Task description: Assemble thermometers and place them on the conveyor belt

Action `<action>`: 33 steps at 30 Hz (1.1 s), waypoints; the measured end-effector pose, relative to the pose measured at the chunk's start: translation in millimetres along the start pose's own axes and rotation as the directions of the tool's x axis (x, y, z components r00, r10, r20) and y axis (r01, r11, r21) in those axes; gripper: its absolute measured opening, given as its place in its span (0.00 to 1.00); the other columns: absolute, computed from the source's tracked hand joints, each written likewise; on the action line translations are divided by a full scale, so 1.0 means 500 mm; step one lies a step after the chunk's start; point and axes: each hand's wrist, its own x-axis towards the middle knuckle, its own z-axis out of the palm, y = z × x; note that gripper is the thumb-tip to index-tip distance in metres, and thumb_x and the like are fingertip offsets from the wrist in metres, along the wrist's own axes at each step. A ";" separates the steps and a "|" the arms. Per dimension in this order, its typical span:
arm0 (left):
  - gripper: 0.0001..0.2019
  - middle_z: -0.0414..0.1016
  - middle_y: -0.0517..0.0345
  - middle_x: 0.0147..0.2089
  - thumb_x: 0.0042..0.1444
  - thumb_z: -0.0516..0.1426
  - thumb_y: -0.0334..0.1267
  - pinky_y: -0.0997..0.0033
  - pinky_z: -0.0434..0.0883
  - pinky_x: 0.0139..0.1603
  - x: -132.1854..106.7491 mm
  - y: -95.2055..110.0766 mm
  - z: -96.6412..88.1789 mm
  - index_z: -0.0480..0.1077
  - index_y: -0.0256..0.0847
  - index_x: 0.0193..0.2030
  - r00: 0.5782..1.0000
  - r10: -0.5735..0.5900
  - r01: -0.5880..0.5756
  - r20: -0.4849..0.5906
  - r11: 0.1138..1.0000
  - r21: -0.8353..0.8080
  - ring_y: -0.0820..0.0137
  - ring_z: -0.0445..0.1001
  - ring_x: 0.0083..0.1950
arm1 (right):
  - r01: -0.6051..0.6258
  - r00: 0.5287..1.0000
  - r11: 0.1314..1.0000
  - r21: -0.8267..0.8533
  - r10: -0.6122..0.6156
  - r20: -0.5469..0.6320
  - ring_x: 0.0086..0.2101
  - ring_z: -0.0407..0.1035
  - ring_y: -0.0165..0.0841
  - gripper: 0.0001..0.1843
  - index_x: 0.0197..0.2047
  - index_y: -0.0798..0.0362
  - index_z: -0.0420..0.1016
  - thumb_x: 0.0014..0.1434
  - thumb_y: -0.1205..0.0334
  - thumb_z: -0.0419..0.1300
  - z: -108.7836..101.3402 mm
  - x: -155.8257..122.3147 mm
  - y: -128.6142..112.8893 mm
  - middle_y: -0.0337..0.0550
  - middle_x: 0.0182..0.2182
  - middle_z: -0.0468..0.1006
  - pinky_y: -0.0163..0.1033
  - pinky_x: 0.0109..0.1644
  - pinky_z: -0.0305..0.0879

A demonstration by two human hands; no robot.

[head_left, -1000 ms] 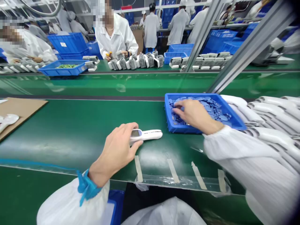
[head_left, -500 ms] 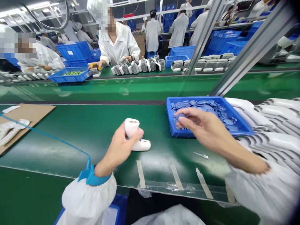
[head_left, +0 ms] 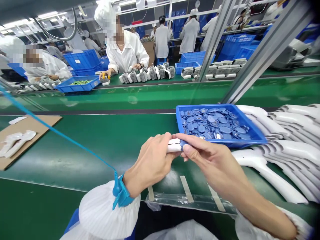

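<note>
My left hand (head_left: 153, 160) is closed around a white plastic housing (head_left: 173, 146), whose slotted end shows between my hands. My right hand (head_left: 212, 158) pinches a small blue plastic piece (head_left: 184, 143) between thumb and fingers, touching that end of the housing. Fingers hide most of both parts, so I cannot tell whether the piece is seated. Just behind my right hand stands a blue tray (head_left: 250, 143) holding many similar blue oval pieces (head_left: 211, 119).
White curved housings (head_left: 295, 150) lie stacked at the right. Cardboard (head_left: 47, 125) with white parts (head_left: 18, 143) lies at the left. A blue cord (head_left: 75, 141) runs from my left wrist strap. A slanted metal post (head_left: 260, 50) rises behind the tray. A co-worker (head_left: 127, 50) sits opposite.
My right hand has come left from over the tray to the housing, bringing a blue piece. My left hand has moved right and turned, so the housing now points toward my right hand.
</note>
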 end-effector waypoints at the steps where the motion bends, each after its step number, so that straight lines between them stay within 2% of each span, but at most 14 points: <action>1: 0.04 0.72 0.57 0.40 0.67 0.54 0.36 0.64 0.61 0.38 0.001 -0.001 -0.001 0.62 0.42 0.40 1.000 0.005 -0.005 0.029 1.000 0.017 0.65 0.67 0.37 | 0.048 0.999 0.995 -0.090 -0.049 -0.009 0.40 0.78 0.31 0.17 0.57 0.46 0.80 0.69 0.55 0.60 0.002 -0.005 0.005 0.43 0.49 0.82 0.36 0.41 0.79; 4: 0.07 0.71 0.57 0.39 0.68 0.56 0.38 0.63 0.61 0.38 0.007 -0.002 -0.009 0.60 0.42 0.40 0.994 0.025 -0.030 0.109 0.999 0.043 0.65 0.67 0.37 | 0.219 0.971 0.913 -0.345 -0.238 -0.013 0.42 0.79 0.33 0.19 0.61 0.50 0.77 0.70 0.62 0.56 0.007 -0.015 0.022 0.43 0.54 0.81 0.39 0.45 0.80; 7: 0.07 0.73 0.56 0.41 0.69 0.55 0.41 0.61 0.63 0.41 0.014 -0.001 -0.017 0.61 0.41 0.43 0.986 0.054 -0.065 0.161 0.996 0.066 0.63 0.69 0.39 | 0.312 0.936 0.823 -0.475 -0.352 0.006 0.45 0.80 0.34 0.19 0.62 0.54 0.75 0.70 0.66 0.55 0.008 -0.016 0.033 0.44 0.52 0.81 0.38 0.49 0.80; 11: 0.10 0.75 0.52 0.43 0.70 0.54 0.45 0.58 0.64 0.44 0.017 0.002 -0.024 0.64 0.39 0.46 0.979 0.052 -0.078 0.198 0.989 0.124 0.60 0.71 0.41 | 0.359 0.904 0.749 -0.556 -0.427 0.009 0.51 0.78 0.33 0.17 0.61 0.56 0.74 0.71 0.66 0.55 0.007 -0.012 0.030 0.47 0.55 0.80 0.35 0.53 0.78; 13: 0.12 0.76 0.51 0.45 0.71 0.55 0.47 0.59 0.65 0.45 0.013 -0.001 -0.019 0.66 0.39 0.48 0.981 0.055 -0.062 0.188 0.998 0.031 0.60 0.72 0.43 | 0.344 0.914 0.762 -0.549 -0.406 0.009 0.48 0.79 0.33 0.15 0.59 0.51 0.73 0.71 0.64 0.55 0.008 -0.010 0.025 0.44 0.53 0.81 0.35 0.52 0.78; 16: 0.11 0.77 0.53 0.49 0.73 0.52 0.43 0.61 0.66 0.48 -0.003 -0.009 0.004 0.68 0.40 0.52 0.992 0.121 -0.115 0.042 0.985 -0.128 0.63 0.73 0.47 | 0.293 0.931 0.772 -0.564 -0.365 -0.015 0.42 0.78 0.32 0.10 0.53 0.49 0.73 0.72 0.62 0.54 0.016 -0.011 0.028 0.41 0.44 0.81 0.35 0.45 0.76; 19: 0.11 0.78 0.52 0.45 0.73 0.50 0.40 0.60 0.65 0.47 -0.023 -0.019 0.034 0.70 0.37 0.48 0.972 0.182 -0.191 -0.148 0.980 -0.049 0.64 0.72 0.43 | 0.283 0.916 0.747 -0.601 -0.397 -0.062 0.42 0.77 0.31 0.08 0.51 0.51 0.71 0.73 0.63 0.53 0.024 -0.023 0.043 0.43 0.42 0.80 0.34 0.46 0.73; 21: 0.10 0.78 0.54 0.44 0.71 0.53 0.41 0.59 0.64 0.49 -0.035 -0.025 0.047 0.71 0.39 0.48 0.967 0.197 -0.202 -0.161 0.979 -0.020 0.64 0.72 0.43 | 0.258 0.925 0.760 -0.596 -0.373 -0.074 0.42 0.76 0.28 0.08 0.52 0.51 0.70 0.73 0.64 0.54 0.022 -0.039 0.053 0.40 0.43 0.80 0.31 0.48 0.71; 22: 0.09 0.79 0.55 0.45 0.70 0.55 0.42 0.60 0.63 0.51 -0.040 -0.027 0.052 0.72 0.40 0.48 0.969 0.171 -0.181 -0.177 0.982 -0.045 0.64 0.72 0.45 | 0.236 0.939 0.772 -0.590 -0.337 -0.065 0.41 0.75 0.26 0.08 0.52 0.50 0.70 0.73 0.63 0.54 0.018 -0.048 0.056 0.38 0.43 0.80 0.29 0.47 0.70; 24: 0.08 0.78 0.57 0.44 0.70 0.55 0.42 0.62 0.64 0.51 -0.046 -0.030 0.059 0.72 0.41 0.45 0.956 0.024 -0.070 -0.293 0.987 -0.146 0.66 0.72 0.46 | 0.203 0.964 0.788 -0.582 -0.264 -0.021 0.37 0.74 0.24 0.06 0.51 0.48 0.70 0.73 0.60 0.55 0.010 -0.066 0.060 0.36 0.41 0.78 0.28 0.43 0.69; 26: 0.14 0.75 0.57 0.35 0.71 0.52 0.43 0.66 0.64 0.44 -0.045 -0.031 0.067 0.69 0.40 0.35 0.884 -0.183 0.080 -0.430 0.966 -0.247 0.68 0.71 0.40 | 0.204 0.976 0.791 -0.577 -0.212 0.054 0.36 0.73 0.24 0.06 0.51 0.47 0.69 0.73 0.59 0.55 0.007 -0.080 0.064 0.36 0.41 0.77 0.29 0.41 0.69; 28: 0.21 0.68 0.60 0.27 0.71 0.51 0.46 0.67 0.61 0.37 -0.034 -0.031 0.076 0.64 0.41 0.26 0.836 -0.290 0.174 -0.466 0.946 -0.274 0.70 0.66 0.32 | 0.223 0.975 0.783 -0.580 -0.185 0.124 0.35 0.73 0.26 0.07 0.53 0.48 0.67 0.73 0.59 0.54 0.015 -0.089 0.072 0.37 0.40 0.76 0.30 0.39 0.70; 31: 0.27 0.58 0.62 0.20 0.69 0.55 0.47 0.67 0.54 0.30 -0.010 -0.034 0.093 0.55 0.40 0.19 0.841 -0.243 0.182 -0.483 0.968 -0.171 0.73 0.56 0.25 | 0.270 0.960 0.692 -0.670 -0.245 0.135 0.30 0.74 0.29 0.09 0.52 0.51 0.67 0.74 0.57 0.52 0.045 -0.100 0.088 0.39 0.35 0.76 0.34 0.31 0.69; 33: 0.27 0.53 0.63 0.17 0.67 0.54 0.43 0.66 0.50 0.28 0.006 -0.039 0.102 0.50 0.40 0.18 0.812 -0.148 0.126 -0.564 0.989 -0.078 0.74 0.50 0.23 | 0.301 0.933 0.591 -0.749 -0.346 0.102 0.25 0.73 0.32 0.12 0.49 0.54 0.68 0.75 0.56 0.49 0.068 -0.109 0.096 0.39 0.30 0.75 0.36 0.26 0.64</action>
